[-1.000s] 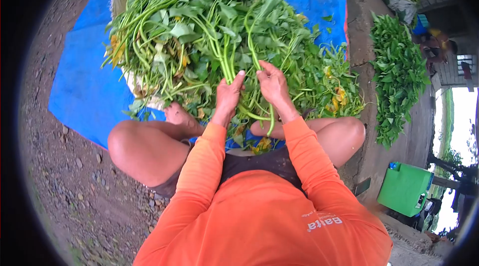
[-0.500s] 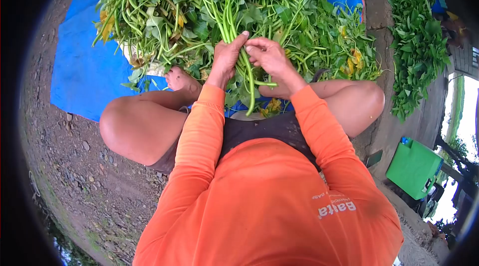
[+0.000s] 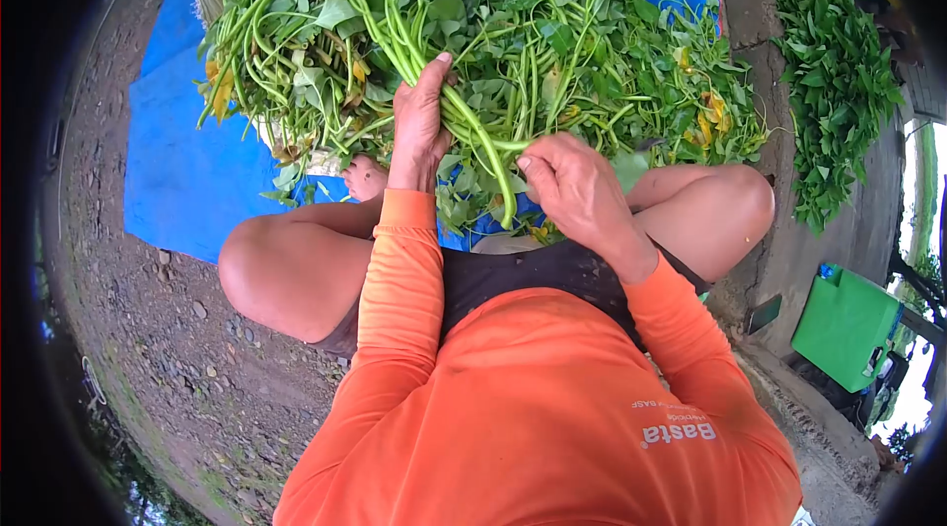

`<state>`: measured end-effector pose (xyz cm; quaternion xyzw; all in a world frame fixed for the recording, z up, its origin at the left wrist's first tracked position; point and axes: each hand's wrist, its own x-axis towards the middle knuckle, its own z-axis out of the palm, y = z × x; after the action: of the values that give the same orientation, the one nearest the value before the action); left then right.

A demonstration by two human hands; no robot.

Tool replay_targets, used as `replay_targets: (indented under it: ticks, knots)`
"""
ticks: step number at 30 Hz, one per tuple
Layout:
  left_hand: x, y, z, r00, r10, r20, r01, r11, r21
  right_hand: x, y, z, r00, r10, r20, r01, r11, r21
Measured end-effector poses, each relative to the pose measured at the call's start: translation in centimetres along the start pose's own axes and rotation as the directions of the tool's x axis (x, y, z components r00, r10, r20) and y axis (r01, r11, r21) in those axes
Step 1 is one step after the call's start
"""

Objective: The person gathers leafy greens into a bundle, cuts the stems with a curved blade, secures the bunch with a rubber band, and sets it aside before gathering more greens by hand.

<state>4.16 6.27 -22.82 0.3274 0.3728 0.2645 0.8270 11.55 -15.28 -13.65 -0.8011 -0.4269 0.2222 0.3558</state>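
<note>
A bunch of long green stems (image 3: pixel 402 44) with leaves is gripped in my left hand (image 3: pixel 421 121), its cut ends hanging down toward my lap. My right hand (image 3: pixel 582 192) pinches the tip of one stem that sticks out sideways from the bunch, to the right of my left hand. Behind both hands lies a big heap of leafy stems (image 3: pixel 533 42), with some yellow leaves (image 3: pixel 712 116) at its right side. The heap rests on a blue tarp (image 3: pixel 187 166).
Another pile of green leaves (image 3: pixel 834 82) lies on the concrete at the right. A green box (image 3: pixel 846 327) stands at the lower right. My bent knees (image 3: pixel 281 274) flank the lap. Stony ground (image 3: pixel 197 368) is at the left.
My right hand has moved right and down, now pinching a stem end beside the bunch. My left hand, holding the bunch, has shifted slightly left.
</note>
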Motion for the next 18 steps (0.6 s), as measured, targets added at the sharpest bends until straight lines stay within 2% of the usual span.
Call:
replay_targets:
  ticks: [1,4,5,6,7,8,9,12,13,15,16,17,18]
  knots:
    - [0.0,0.1,0.3,1.0,0.021,-0.017,-0.02,1.0,0.02,-0.5,-0.1,0.2,1.0,-0.001,0.014,0.003,0.994,-0.105]
    - [-0.9,0.4,0.9,0.999,0.05,0.016,-0.05,0.998,-0.031,-1.1,1.5,2.4,0.995,0.067,0.068,-0.077,0.984,0.16]
    - [-0.6,0.3,0.3,0.997,0.071,0.037,-0.069,0.997,-0.043,-1.3,2.3,2.9,0.998,0.048,0.034,-0.054,0.978,0.203]
    - [-0.7,0.7,0.3,0.997,0.075,0.034,-0.073,0.996,-0.052,-1.2,2.4,2.9,0.97,0.209,0.127,-0.245,0.858,0.451]
    - [-0.9,1.1,0.3,0.996,0.081,0.029,-0.079,0.995,-0.063,-1.0,2.4,2.9,0.908,0.328,0.262,-0.418,0.647,0.638]
    - [-1.2,1.3,0.3,0.996,0.083,0.024,-0.081,0.994,-0.074,-0.9,2.4,2.7,0.817,0.397,0.419,-0.559,0.364,0.745]
    - [-1.5,1.6,0.6,0.997,0.072,0.005,-0.072,0.995,-0.073,-0.9,2.2,2.0,0.8,0.343,0.492,-0.583,0.251,0.772]
    - [-1.3,1.7,0.4,0.995,0.092,0.047,-0.088,0.994,-0.071,-0.6,3.2,2.7,0.855,0.363,0.37,-0.496,0.368,0.787]
    - [-1.5,1.7,0.4,0.995,0.083,0.052,-0.08,0.995,-0.052,-0.3,3.2,2.6,0.866,0.377,0.329,-0.496,0.57,0.655]
    - [-1.9,1.7,0.4,0.995,0.061,0.075,-0.06,0.998,-0.017,0.7,3.1,2.0,0.906,0.138,0.399,-0.319,0.844,0.431]
    - [-2.1,1.7,0.4,0.995,0.046,0.087,-0.047,0.999,0.004,0.8,2.6,1.8,0.825,0.136,0.549,-0.325,0.909,0.263]
    - [-1.7,2.0,0.4,0.996,0.048,0.069,-0.043,0.996,-0.08,0.9,1.9,1.5,0.719,0.129,0.683,-0.267,0.958,0.1]
    - [-1.3,2.5,0.2,0.996,0.076,0.046,-0.07,0.991,-0.114,0.6,0.3,0.5,0.63,0.083,0.772,-0.124,0.992,-0.006]
